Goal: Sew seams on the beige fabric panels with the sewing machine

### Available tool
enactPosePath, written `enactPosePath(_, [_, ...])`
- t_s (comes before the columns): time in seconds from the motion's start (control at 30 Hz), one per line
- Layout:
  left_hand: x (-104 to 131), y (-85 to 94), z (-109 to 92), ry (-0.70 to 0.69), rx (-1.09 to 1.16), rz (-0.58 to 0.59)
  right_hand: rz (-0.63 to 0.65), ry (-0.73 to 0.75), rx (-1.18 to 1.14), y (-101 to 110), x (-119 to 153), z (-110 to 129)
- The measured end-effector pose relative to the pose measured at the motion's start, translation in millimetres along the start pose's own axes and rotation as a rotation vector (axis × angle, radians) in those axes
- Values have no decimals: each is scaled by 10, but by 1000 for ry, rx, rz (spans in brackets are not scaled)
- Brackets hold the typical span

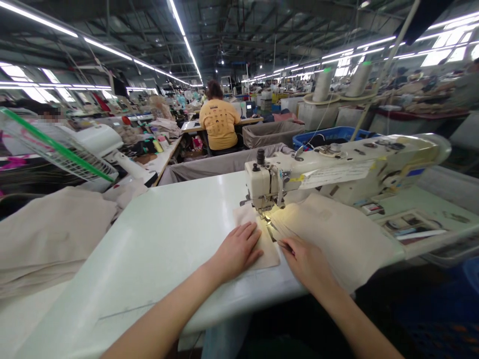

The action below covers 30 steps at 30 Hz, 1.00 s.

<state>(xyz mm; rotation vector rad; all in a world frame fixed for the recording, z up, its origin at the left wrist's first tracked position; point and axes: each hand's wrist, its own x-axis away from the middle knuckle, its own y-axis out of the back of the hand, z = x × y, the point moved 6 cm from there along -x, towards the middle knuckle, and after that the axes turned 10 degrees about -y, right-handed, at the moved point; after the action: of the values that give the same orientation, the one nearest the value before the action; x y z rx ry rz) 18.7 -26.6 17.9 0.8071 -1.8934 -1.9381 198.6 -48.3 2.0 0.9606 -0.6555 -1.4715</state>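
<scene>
A cream sewing machine (262, 187) stands on the pale green table (168, 229), its lamp lighting the needle area. Beige fabric (270, 253) lies under the presser foot, and a larger beige piece (337, 234) spreads to the right, hanging over the front edge. My left hand (238, 249) lies flat on the smaller part, left of the needle, its fingers slightly spread. Just right of and nearer than the needle, my right hand (303, 257) is closed, thumb and index finger pinching the edge of the beige fabric.
Beige cloth (48, 234) is heaped at the left beside a fan (67, 149). Behind the table are a grey cloth-lined bin (224, 162) and a blue basket (337, 134). A tray of small tools (407, 224) sits right. A person in yellow (219, 124) sits farther off.
</scene>
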Motion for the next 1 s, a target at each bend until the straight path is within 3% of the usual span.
enactPosePath(0.17, [203,227,-217,31,-60,61,-15,17,-66,4,-9,-12])
enactPosePath(0.27, [251,188,-302,18,-51,172,-52,16,-118,53,-2,-25])
enactPosePath(0.33, [243,142,-156,84,-115,164,-112,-7,-111,147,9,-72])
enactPosePath(0.43, [188,114,189,204,-206,42,-204,-111,19,338,32,-231])
enactPosePath(0.53, [100,109,316,213,-225,-29,-192,-213,190,470,51,-415])
enactPosePath(0.67, [-15,124,63,127,-106,-17,-119,-157,250,517,47,-491])
enactPosePath(0.8, [-96,155,-244,32,-9,5,-94,-146,118,552,20,-537])
enactPosePath(1.0, [-187,186,-395,-30,50,19,59,-153,-107,558,31,-691])
